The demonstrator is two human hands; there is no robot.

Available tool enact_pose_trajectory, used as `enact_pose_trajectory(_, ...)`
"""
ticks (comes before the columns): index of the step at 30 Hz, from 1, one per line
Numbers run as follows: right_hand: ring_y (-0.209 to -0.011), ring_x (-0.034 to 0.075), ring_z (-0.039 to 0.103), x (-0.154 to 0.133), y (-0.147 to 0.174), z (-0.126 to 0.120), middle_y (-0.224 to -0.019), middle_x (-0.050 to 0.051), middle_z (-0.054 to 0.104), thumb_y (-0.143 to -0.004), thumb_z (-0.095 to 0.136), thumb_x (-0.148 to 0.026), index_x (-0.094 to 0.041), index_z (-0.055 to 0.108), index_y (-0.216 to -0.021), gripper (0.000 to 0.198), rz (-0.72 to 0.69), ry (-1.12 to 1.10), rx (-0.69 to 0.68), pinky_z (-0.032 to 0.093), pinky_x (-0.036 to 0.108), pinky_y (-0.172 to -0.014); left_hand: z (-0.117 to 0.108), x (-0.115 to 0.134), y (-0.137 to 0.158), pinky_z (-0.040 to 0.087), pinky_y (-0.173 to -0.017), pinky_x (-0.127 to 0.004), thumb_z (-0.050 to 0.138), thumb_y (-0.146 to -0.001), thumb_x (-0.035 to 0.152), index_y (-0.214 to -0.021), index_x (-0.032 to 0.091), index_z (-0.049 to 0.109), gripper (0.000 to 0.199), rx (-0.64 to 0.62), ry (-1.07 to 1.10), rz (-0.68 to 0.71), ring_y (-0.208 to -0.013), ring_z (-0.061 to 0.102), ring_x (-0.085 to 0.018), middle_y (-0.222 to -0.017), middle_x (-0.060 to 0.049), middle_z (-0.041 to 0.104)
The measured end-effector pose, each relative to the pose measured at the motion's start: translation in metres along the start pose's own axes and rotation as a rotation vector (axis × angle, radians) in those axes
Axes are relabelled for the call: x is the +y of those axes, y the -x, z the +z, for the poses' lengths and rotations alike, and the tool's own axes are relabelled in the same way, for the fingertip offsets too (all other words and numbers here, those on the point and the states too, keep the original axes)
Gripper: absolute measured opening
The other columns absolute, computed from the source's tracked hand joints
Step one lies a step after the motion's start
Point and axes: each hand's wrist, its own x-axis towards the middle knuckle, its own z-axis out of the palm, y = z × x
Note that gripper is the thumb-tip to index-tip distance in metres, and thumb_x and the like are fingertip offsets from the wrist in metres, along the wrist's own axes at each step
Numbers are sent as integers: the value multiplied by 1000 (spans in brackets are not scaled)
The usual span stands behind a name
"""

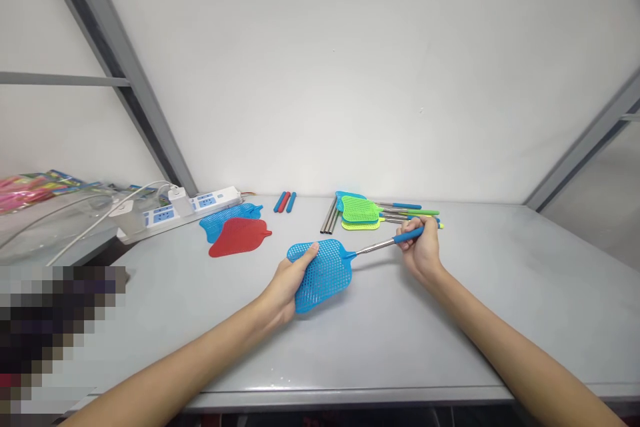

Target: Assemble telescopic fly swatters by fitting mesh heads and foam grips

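Note:
A blue fly swatter (324,273) with a metal rod is held between my two hands, above the grey table (380,340). My left hand (287,283) grips the left edge of its perforated head, thumb on top. My right hand (421,248) is closed round the blue handle at the other end. Behind it lies a pile of assembled swatters, with a green swatter (359,209) on top and blue and yellow-green ones under it. Bare metal tubes (330,217) lie at the left of that pile.
A red swatter head (239,237) overlaps a blue swatter head (227,219) at the left. Loose blue and red handle grips (285,202) lie near the wall. A white power strip (190,208) with plugged-in chargers and cables borders the left, near bagged pink items (27,193).

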Motion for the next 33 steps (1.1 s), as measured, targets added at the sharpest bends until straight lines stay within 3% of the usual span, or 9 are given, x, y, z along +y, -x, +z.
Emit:
enact_pose_trajectory(8, -30, 7, 26, 5, 3, -1, -35, -7, 25, -75, 35, -30, -19, 29, -44, 34, 3, -13, -26, 21, 18, -30, 3, -1, 3, 53, -60, -33, 63, -67, 36, -92, 13, 60, 34, 76, -26, 3, -70, 65, -24, -88, -13, 67)
enact_pose_trajectory(21, -31, 7, 26, -6, 5, 5, -36, -6, 25, -76, 37, -33, -18, 33, -42, 37, -48, 14, -92, 21, 19, -31, 0, 4, -1, 51, -69, -33, 60, -69, 38, -101, 13, 56, 42, -8, -36, -112, -83, 62, -25, -101, -14, 62)
enact_pose_trajectory(33, -32, 7, 29, -12, 3, 6, -37, -5, 30, -76, 36, -34, -18, 37, -42, 37, -48, 63, -118, 21, 20, -32, -8, 11, -7, 52, -66, -34, 55, -74, 34, -90, 12, 59, 27, -87, -135, 22, -71, 64, -23, -83, -11, 67)
